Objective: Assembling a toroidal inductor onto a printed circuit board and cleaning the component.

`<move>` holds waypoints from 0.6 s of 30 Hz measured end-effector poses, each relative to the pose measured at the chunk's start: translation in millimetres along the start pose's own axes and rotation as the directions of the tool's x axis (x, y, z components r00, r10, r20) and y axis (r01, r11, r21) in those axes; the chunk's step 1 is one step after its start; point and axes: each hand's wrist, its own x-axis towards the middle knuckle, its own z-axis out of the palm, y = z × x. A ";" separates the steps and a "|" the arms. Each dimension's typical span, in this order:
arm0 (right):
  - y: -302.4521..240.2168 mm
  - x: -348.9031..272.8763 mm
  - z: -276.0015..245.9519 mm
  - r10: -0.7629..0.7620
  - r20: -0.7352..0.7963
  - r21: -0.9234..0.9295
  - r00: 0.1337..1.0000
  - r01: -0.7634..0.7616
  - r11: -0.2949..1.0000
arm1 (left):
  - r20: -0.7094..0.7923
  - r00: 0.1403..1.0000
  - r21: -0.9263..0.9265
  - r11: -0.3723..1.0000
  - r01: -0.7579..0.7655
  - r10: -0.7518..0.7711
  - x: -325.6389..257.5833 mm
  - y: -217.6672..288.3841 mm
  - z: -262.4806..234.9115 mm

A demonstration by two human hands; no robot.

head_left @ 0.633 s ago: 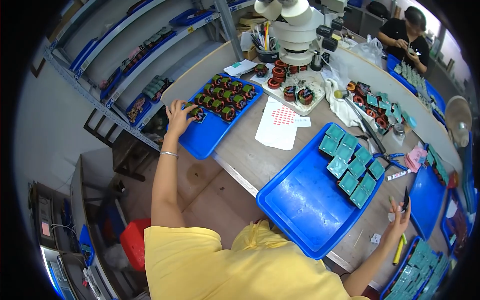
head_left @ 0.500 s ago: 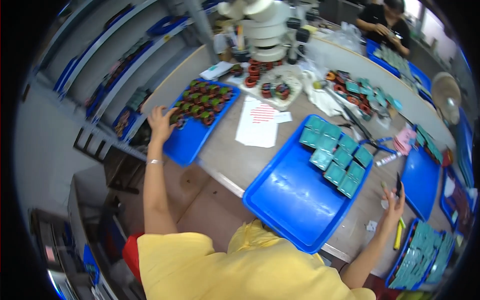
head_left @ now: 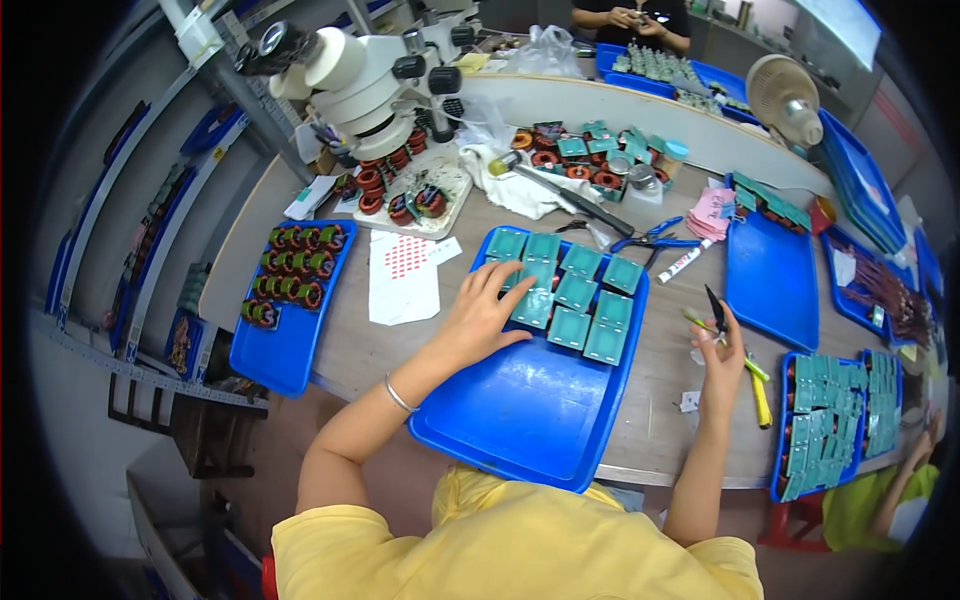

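My left hand (head_left: 480,318) is over the central blue tray (head_left: 500,420), its fingers apart and its fingertips at the left edge of a group of teal square-topped blocks (head_left: 573,292). Whether a fingertip touches a block I cannot tell. My right hand (head_left: 722,360) is raised above the table to the right of that tray, its fingers closed on a slim black pointed tool (head_left: 715,305). At the left stands a smaller blue tray (head_left: 270,358) with rows of red and green wound coils (head_left: 292,268) in its far part.
A microscope (head_left: 365,90) stands at the back left, beside a printed paper sheet (head_left: 403,280). Behind the central tray lie a hammer (head_left: 570,195), blue-handled pliers (head_left: 655,238) and a white marker (head_left: 686,261). Further blue trays (head_left: 770,285) line the right. Another person (head_left: 640,20) sits across the partition.
My left hand has left the coils in the left tray and come right to the teal blocks. My right hand keeps the black tool. The view has swung to the right.
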 end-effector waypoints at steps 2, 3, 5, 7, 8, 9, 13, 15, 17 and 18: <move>-1.4 0.0 1.1 -0.002 0.011 0.007 1.000 0.002 1.000 | -0.012 1.000 0.053 0.998 -0.024 0.025 1.1 1.8 9.7; -4.2 -0.6 1.3 0.003 0.003 -0.002 1.000 -0.003 1.000 | -0.008 1.000 0.048 0.999 -0.014 0.015 1.6 1.3 9.2; -1.1 -0.6 0.3 -0.008 -0.003 0.014 1.000 0.008 1.000 | -0.037 0.999 0.024 1.000 -0.008 0.009 -0.3 3.1 7.9; -3.2 -1.8 1.4 -0.014 0.009 0.042 1.000 0.014 0.999 | -0.096 0.994 -0.091 0.995 0.048 -0.057 -7.9 7.2 5.8; -5.7 -1.7 0.7 -0.015 -0.001 0.039 1.000 0.015 0.999 | -0.147 0.979 -0.203 0.973 0.112 -0.144 -9.6 9.0 5.2; -6.8 -1.8 3.3 -0.012 0.018 0.034 1.000 0.011 0.999 | -0.131 0.975 -0.310 0.942 0.132 -0.180 -9.9 12.1 -1.3; -11.9 -4.4 6.6 -0.039 0.029 0.048 0.999 0.038 0.998 | 0.216 0.905 -0.900 0.285 0.330 -0.366 17.8 49.8 -30.2; -16.0 -4.9 8.2 -0.076 0.024 0.036 0.997 0.075 0.996 | 0.218 0.918 -0.932 0.209 0.296 -0.332 31.9 68.7 -40.4; -32.0 -9.9 16.9 -0.311 0.161 0.030 0.937 0.311 0.950 | 0.188 0.944 -0.965 0.126 0.229 -0.272 40.6 81.8 -46.0; -42.2 -13.0 21.7 -0.311 0.152 0.023 0.938 0.311 0.950 | 0.193 0.945 -0.966 0.120 0.231 -0.263 44.2 86.3 -46.9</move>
